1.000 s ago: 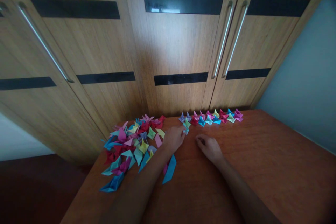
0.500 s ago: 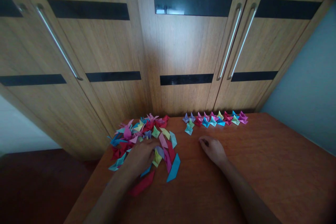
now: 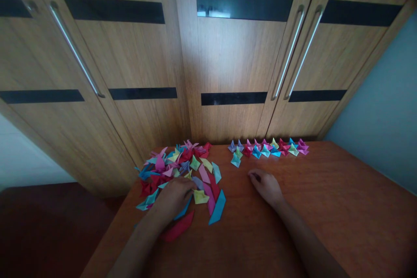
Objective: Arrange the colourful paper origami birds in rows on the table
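My left hand [image 3: 176, 195] is at the near side of a heap of colourful folded paper pieces [image 3: 159, 164], fingers closed. Its fingertips are on the edge of a yellow folded paper piece [image 3: 201, 197], which juts out to their right. Around it lie flat folded strips: a blue strip [image 3: 217, 207], a magenta strip [image 3: 209, 200] and a red strip [image 3: 178, 227] nearer me. My right hand [image 3: 266, 186] rests on the table with fingers curled in; I see nothing in it. Beyond it stand small pointed paper shapes [image 3: 265, 151] in two rows.
The brown wooden table [image 3: 247, 234] backs onto a wooden wardrobe [image 3: 228, 56] with long metal handles [image 3: 288, 52]. At the left end of the rows, a teal paper shape [image 3: 236, 160] sits nearer me. A pale blue wall [image 3: 378, 95] is on the right.
The yellow piece at my left fingertips has turned and shifted slightly right. My left hand has moved only a little; my right hand stays in place. The view has shifted slightly.
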